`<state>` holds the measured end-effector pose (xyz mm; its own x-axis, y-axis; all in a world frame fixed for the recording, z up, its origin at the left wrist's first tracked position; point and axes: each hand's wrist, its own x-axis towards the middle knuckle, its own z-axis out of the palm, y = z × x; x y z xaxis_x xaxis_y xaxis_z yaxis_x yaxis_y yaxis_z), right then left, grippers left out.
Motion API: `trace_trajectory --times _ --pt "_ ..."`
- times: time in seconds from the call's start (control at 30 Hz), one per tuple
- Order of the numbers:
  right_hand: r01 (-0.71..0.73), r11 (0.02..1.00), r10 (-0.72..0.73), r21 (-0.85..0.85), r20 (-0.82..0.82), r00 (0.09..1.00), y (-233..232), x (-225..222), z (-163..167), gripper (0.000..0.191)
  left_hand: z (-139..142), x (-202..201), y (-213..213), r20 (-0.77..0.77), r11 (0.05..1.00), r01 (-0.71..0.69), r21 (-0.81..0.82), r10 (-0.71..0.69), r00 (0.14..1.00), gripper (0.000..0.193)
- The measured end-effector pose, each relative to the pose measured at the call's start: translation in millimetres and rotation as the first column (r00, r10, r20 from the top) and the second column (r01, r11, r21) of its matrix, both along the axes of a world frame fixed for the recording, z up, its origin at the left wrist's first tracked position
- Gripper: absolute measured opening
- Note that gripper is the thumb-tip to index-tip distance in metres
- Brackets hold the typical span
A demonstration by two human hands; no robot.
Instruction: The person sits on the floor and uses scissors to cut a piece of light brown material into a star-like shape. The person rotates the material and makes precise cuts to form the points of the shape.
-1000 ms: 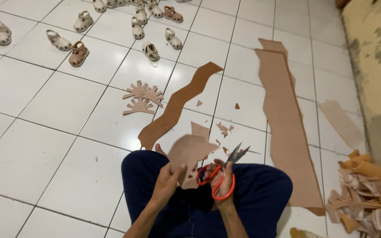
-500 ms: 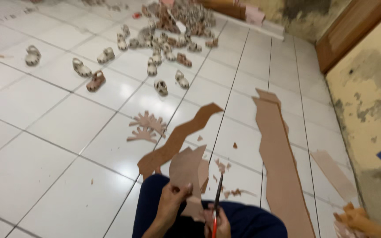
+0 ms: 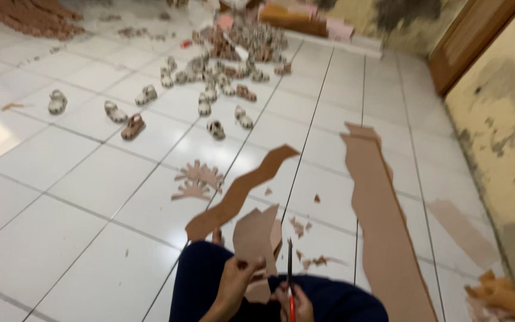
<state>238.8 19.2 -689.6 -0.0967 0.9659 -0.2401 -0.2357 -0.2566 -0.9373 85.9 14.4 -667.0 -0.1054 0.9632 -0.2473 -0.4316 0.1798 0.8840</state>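
I sit on a white tiled floor with dark trousers [image 3: 210, 280] over my legs. My left hand [image 3: 239, 280] grips a tan brown piece of sheet material [image 3: 256, 235], held upright over my lap. My right hand [image 3: 296, 307] holds red-handled scissors [image 3: 290, 274], their dark blades pointing up beside the piece's right edge. Only the top of my right hand shows at the frame's bottom edge.
A wavy brown strip [image 3: 236, 194] and a long brown sheet [image 3: 382, 220] lie ahead on the floor, with small offcuts [image 3: 305, 229]. Comb-shaped cutouts [image 3: 196, 182] lie to the left. Several small sandals [image 3: 210, 89] are scattered farther off. A yellow wall [image 3: 502, 119] runs along the right.
The view has tilted up, showing more of the far floor and sandals. My hands have sunk to the frame's bottom. The scissors now stand upright beside the piece.
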Motion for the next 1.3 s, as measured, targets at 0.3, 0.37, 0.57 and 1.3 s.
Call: trace_trajectory --times 0.3,0.37,0.57,1.3 --pt "-0.082 0.997 0.082 -0.009 0.029 0.996 7 21 -7 0.035 2 -12 -10 -0.052 0.984 -0.173 0.036 0.174 0.983 0.033" --pt "-0.098 0.995 0.099 -0.01 0.003 0.995 11 16 -1 0.035 9 -22 0 -0.067 0.978 -0.202 0.051 0.205 0.976 0.033" --pt "-0.088 0.996 0.086 0.019 0.075 0.993 0 2 -14 0.034 7 -37 29 -0.013 0.965 -0.205 0.161 0.21 0.978 0.03" --pt "-0.366 0.857 0.2 0.364 0.419 0.886 -87 28 32 0.061 46 -27 -49 -0.128 0.94 -0.007 0.342 0.054 0.99 0.029"
